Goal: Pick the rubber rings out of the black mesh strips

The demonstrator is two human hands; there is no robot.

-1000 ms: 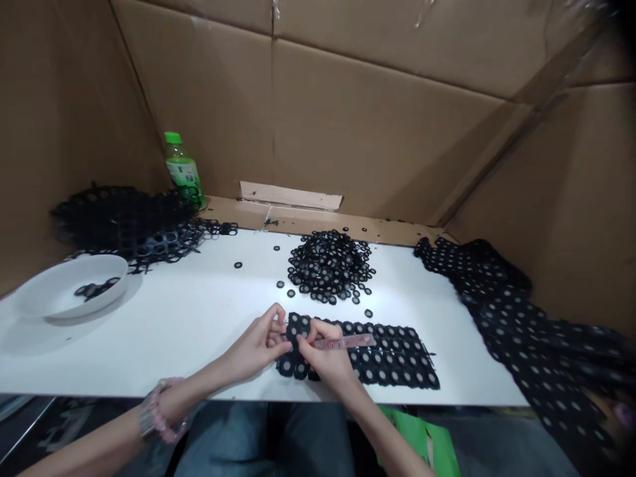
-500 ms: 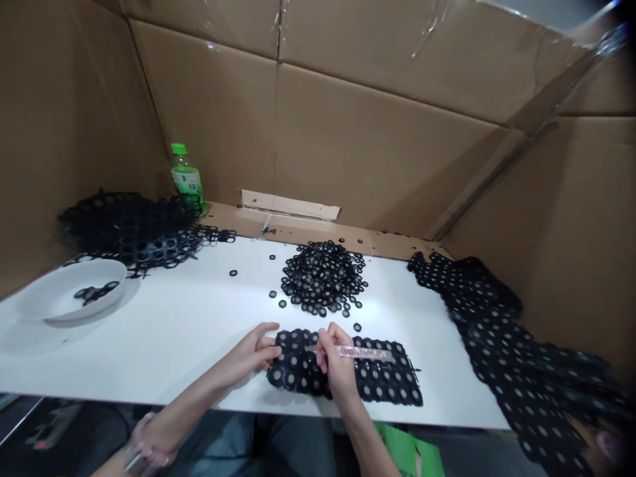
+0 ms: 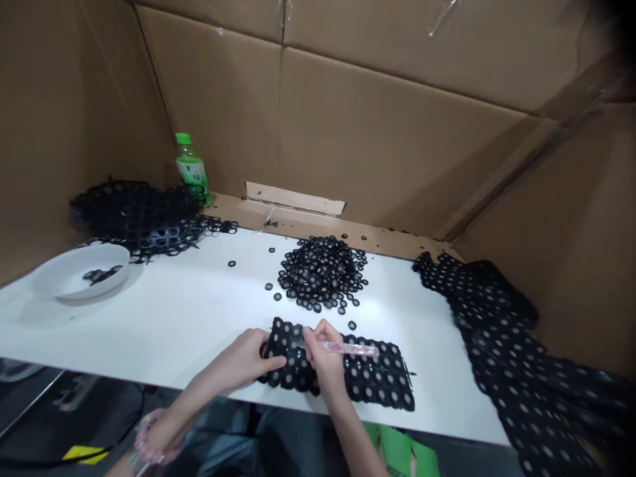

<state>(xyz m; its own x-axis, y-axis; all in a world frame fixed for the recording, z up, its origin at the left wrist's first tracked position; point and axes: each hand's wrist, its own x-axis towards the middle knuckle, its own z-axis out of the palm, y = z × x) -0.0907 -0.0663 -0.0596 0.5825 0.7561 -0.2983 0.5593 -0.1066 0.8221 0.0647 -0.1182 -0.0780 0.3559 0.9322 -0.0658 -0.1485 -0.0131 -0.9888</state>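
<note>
A black rubbery sheet (image 3: 377, 381) with rows of pale round spots lies near the white table's front edge. My left hand (image 3: 251, 358) grips its left end, thumb on top and the other fingers partly hidden at the edge. That end looks slightly lifted. In my right hand (image 3: 322, 354) is a slim pen-like tool (image 3: 355, 349) with a clear and pink handle, held like a pencil. Its thin tip points left over the sheet; whether it touches is too small to tell. Beyond the sheet is a heap of small black rings with pale centres (image 3: 322, 271).
A white bowl (image 3: 50, 281) at left holds a few black pieces. Behind it lie a pile of black holed netting (image 3: 139, 215) and a green bottle (image 3: 193, 172). More spotted black sheets (image 3: 497, 344) are heaped at right. Cardboard walls (image 3: 372, 132) enclose the table.
My left hand has gone from fingers spread at the sheet's left edge to gripping it, thumb over the top. The right hand with the tool has shifted slightly left. The view has moved a little.
</note>
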